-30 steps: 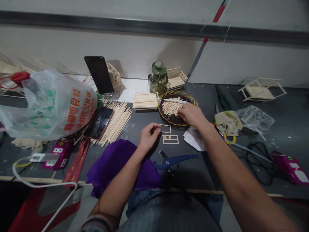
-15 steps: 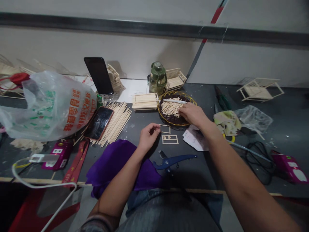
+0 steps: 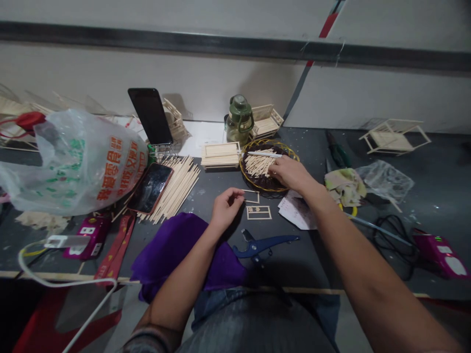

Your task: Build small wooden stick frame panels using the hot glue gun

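Note:
My left hand (image 3: 227, 211) is closed, thumb and fingers pinching the left end of a small wooden stick frame (image 3: 257, 197) on the table. Just below that lies a second little frame (image 3: 259, 213) with tiny ornaments inside at its left. My right hand (image 3: 289, 172) reaches into a round woven basket (image 3: 247, 182) with a yellow rim. Its fingers are drawn together at the short wooden sticks (image 3: 257, 164); what is between them is hidden. A white pen-like rod (image 3: 265, 154) lies across the sticks. Nearest my body is a blue-handled cutter (image 3: 267, 243).
Long sticks (image 3: 176, 189) lie left under a phone (image 3: 151, 189). Behind stand a stack of stick frames (image 3: 221, 155) and a green bottle (image 3: 239, 120). A plastic bag (image 3: 84, 162), purple cloth (image 3: 184, 250), paper (image 3: 296, 211) and a cloth rag (image 3: 346, 187) surround the hands.
My right hand has shifted slightly left within the basket, over the short sticks. My left hand keeps its place at the small frame.

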`<state>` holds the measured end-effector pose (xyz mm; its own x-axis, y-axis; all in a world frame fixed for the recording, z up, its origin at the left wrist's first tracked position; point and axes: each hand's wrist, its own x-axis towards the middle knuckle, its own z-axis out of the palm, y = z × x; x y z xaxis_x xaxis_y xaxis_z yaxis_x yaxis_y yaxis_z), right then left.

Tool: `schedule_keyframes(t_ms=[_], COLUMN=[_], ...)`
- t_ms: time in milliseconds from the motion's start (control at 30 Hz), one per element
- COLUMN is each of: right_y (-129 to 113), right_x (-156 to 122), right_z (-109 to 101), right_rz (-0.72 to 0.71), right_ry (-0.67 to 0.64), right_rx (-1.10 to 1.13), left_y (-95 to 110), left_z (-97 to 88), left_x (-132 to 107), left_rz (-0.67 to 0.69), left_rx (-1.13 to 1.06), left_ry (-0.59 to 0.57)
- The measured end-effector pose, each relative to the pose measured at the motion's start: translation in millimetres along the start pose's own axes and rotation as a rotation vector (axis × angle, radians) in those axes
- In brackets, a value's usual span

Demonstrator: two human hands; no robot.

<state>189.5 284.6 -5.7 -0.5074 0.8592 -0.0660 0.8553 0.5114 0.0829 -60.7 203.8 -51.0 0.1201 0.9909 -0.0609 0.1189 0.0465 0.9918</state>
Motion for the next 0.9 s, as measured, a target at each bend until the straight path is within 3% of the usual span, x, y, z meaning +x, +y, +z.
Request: schedule_keyframes(t_ms=[267,433,633,767,900], right_y=[7.0,4.6,-40.9,-74.3,-88.8], right_x=[-2.5,-21.1,-59.9,-78.5,-84.8], right_z=[4.6,-6.4,-14.9,1.3,22.1], right_rz=[-0.017,0.054,0.083,0.174,0.256], right_ry=[0.030,0.171,0.296,0.286,0.217], right_rx=[0.053,0.205,0.603,0.729,0.782], left_y=[-2.0,0.1,1.6,1.3,1.8], left_z=[0.1,-0.3,0.4,0.7,0.6], left_x=[0.7,0.3,-0.7,-0.8,-0.5], left_rz=[0.009,0.003,0.008,0.021,0.017], left_rx=[-0.006,0.002,-0.003,0.001,-0.002], left_ry=[0.001,-0.008,-0.003,-0.006,-0.006])
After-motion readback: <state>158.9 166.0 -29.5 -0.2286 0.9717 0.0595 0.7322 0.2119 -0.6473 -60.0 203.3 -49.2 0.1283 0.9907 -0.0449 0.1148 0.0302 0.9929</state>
